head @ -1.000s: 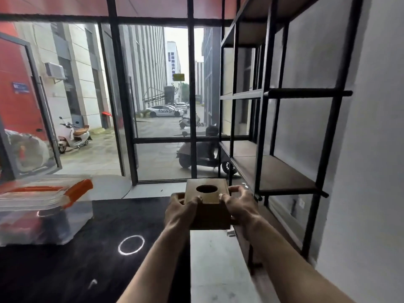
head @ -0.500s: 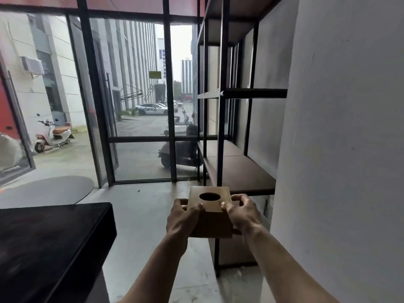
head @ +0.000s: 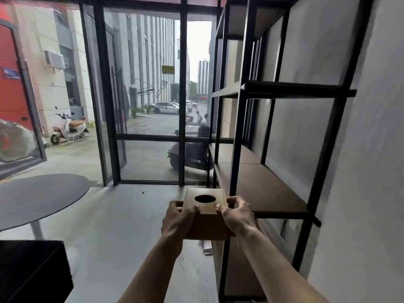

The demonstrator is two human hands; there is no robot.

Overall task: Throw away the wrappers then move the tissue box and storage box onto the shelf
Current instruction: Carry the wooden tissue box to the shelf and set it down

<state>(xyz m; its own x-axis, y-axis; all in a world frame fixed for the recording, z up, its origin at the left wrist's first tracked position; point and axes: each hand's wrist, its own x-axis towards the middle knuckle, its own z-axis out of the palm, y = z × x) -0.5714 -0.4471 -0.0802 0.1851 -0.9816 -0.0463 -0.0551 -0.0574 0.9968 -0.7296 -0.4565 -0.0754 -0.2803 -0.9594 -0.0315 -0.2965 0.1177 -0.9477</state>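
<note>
Gripping the wooden tissue box (head: 205, 209) from both sides, the left hand (head: 178, 220) and right hand (head: 238, 216) clamp it in mid-air, just short of the shelf (head: 262, 189), whose brown board lies bare to the right. Judging by this, the box's placement is under way but not done. Neither wrappers nor the storage box are in view, so their status cannot be told.

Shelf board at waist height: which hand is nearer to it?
Right hand, on the tissue box's shelf-side face by the shelf board; left hand holds the far side.
</note>
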